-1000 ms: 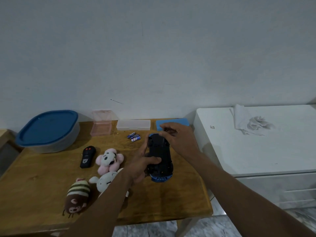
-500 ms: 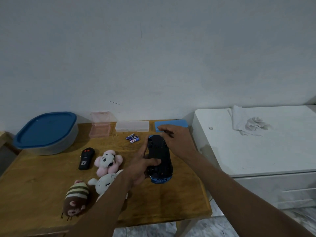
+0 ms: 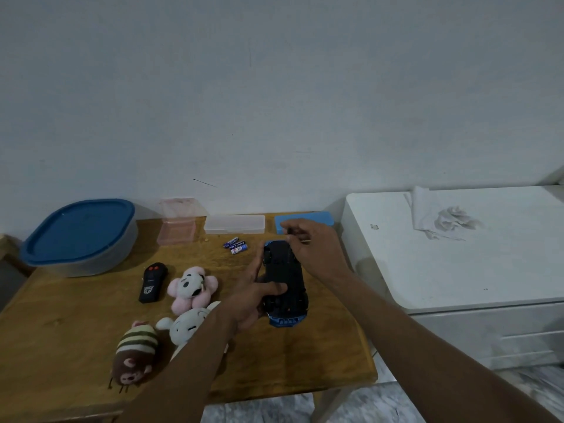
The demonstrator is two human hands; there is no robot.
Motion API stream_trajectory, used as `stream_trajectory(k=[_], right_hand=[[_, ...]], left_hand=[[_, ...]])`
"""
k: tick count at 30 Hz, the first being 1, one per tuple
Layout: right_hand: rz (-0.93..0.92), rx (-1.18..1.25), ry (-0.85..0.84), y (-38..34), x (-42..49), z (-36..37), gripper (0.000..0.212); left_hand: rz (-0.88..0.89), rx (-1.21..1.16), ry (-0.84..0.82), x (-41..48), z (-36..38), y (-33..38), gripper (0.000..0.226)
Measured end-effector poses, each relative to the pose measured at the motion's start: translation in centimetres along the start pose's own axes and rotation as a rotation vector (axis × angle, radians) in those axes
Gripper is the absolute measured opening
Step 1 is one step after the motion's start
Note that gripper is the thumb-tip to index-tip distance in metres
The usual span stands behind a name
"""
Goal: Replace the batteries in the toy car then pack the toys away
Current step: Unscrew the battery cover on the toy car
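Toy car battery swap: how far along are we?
Done: nothing visibly complete. In hand: the toy car is flipped underside up, left hand gripping it, right hand pinching a thin tool at its far end; whether the battery cover is off is unclear. Left: three batteries lie loose on the table, and the plush toys, remote and lidded container sit unpacked.
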State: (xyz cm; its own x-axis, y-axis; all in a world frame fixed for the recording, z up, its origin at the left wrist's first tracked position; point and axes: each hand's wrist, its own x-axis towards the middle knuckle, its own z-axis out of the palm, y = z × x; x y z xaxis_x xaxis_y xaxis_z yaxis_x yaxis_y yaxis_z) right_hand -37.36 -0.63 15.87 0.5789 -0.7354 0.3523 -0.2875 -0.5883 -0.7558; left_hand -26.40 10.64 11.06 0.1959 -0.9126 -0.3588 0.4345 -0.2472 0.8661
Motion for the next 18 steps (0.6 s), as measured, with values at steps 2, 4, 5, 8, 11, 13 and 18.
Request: stream_trajectory(k=[2, 4, 5, 8, 11, 13, 18], right_hand=[[0.016, 0.003, 0.012, 0.0, -0.1, 0.0, 0.024], [0.038, -0.007, 0.038, 0.1, -0.2, -0.1, 0.02], [0.051, -0.008, 0.03, 0.0, -0.2, -0.2, 0.02], [0.054, 0.017, -0.029, -0.1, -0.4, -0.5, 0.023], [0.079, -0.005, -0.007, 0.1, -0.8, -0.4, 0.018], [0.114, -0.013, 0.0, 0.7, -1.0, -0.2, 0.015], [0.278, 0.174, 0.056, 2.2, -1.8, -0.5, 0.026]], left_hand=[[0.002, 0.012, -0.004, 0.1, -0.1, -0.1, 0.096], [0.003, 0.018, -0.009, 0.1, -0.2, -0.4, 0.097], [0.006, 0.019, -0.015, 0.1, -0.3, -0.5, 0.097], [0.01, 0.007, -0.02, 0.1, -0.3, -0.9, 0.098], [-0.009, 0.007, -0.013, 0.2, -0.2, -1.1, 0.098], [-0.021, 0.014, -0.029, 0.2, -0.3, -1.5, 0.098], [-0.073, -0.006, -0.002, 0.1, -0.2, -2.9, 0.101]])
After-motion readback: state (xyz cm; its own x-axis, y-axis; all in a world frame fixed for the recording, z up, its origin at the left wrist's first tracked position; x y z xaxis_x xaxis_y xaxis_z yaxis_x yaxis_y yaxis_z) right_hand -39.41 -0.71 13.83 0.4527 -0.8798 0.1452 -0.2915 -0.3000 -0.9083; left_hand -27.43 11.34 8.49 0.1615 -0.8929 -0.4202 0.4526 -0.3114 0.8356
